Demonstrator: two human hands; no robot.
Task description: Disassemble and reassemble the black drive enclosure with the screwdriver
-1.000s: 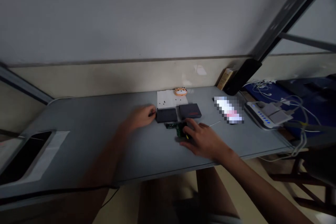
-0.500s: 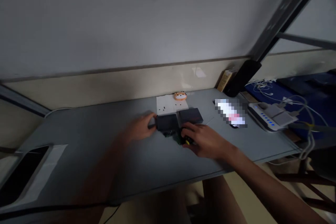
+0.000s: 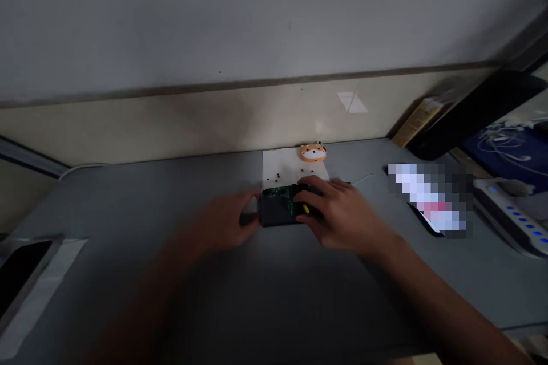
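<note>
A flat black electronic device with a green circuit board lies low over the desk between my hands. Its board shows along the far edge and right part. My left hand, slightly blurred, has thumb and fingers closed on the left end. From the right, my right hand curls over the device's other end, fingertips on the board side. A small black-and-yellow piece shows under those fingers; its kind I cannot make out. Whatever lies beneath the right palm is hidden.
Behind the device, a white paper sheet carries several tiny dark screws and an orange animal-face case. A lit phone and a power strip lie right. At left is a dark-screened device on paper.
My view has come closer to the desk. The green board, previously at the device's near side, now shows at its far side. My right hand has moved further over the device.
</note>
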